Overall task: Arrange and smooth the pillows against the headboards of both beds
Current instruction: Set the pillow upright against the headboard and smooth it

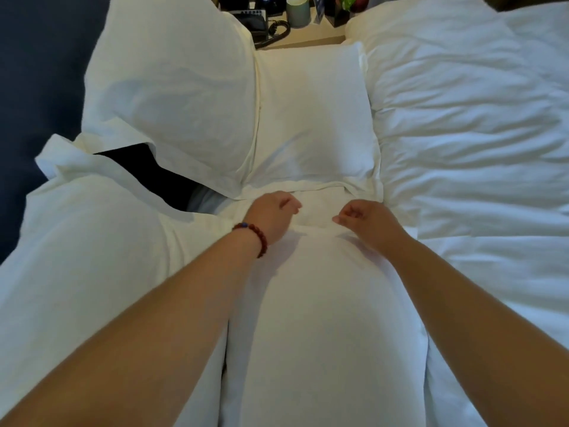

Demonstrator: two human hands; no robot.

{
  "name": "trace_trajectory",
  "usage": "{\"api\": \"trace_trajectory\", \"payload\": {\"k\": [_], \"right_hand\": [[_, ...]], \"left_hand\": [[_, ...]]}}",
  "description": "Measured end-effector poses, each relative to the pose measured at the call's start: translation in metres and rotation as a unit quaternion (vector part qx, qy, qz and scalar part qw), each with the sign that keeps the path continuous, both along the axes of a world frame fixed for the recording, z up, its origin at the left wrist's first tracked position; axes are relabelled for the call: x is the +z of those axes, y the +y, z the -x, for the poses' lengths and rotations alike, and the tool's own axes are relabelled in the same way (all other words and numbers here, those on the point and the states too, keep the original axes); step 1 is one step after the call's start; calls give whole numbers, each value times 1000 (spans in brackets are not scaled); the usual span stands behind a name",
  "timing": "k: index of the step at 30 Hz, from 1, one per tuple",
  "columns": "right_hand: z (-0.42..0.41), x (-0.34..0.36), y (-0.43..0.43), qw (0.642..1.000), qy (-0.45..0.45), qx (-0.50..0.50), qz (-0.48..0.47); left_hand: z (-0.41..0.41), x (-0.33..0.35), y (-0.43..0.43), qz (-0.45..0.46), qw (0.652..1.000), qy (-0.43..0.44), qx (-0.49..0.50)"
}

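Observation:
Four white pillows lie along the dark blue headboard [37,72] on the left. The near pillow [323,303] lies flat under my arms. My left hand [271,215], with a red bead bracelet at the wrist, has its fingers curled at this pillow's far edge. A little to the right, my right hand [365,221] pinches the same edge between thumb and fingers. Beyond them lies a flat far pillow [314,118]. A puffed pillow [172,97] leans on the headboard at upper left. A fourth pillow [92,241] sits at lower left.
A crumpled white duvet [471,134] covers the bed to the right. At the top stands a nightstand [304,43] with a black telephone [257,21], a pale green cup [297,10] and a small plant [349,1]. A dark gap [147,171] shows between the left pillows.

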State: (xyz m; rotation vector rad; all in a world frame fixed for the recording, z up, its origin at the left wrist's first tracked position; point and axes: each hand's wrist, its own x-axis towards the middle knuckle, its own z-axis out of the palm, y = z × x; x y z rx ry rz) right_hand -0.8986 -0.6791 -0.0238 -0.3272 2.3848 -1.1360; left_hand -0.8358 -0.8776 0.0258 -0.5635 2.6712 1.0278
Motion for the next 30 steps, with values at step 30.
{"api": "trace_trajectory", "payload": {"k": [30], "right_hand": [[-298,22,91,986,133,91,-42]], "left_hand": [[-348,-6,171,134,988,59,50]]}}
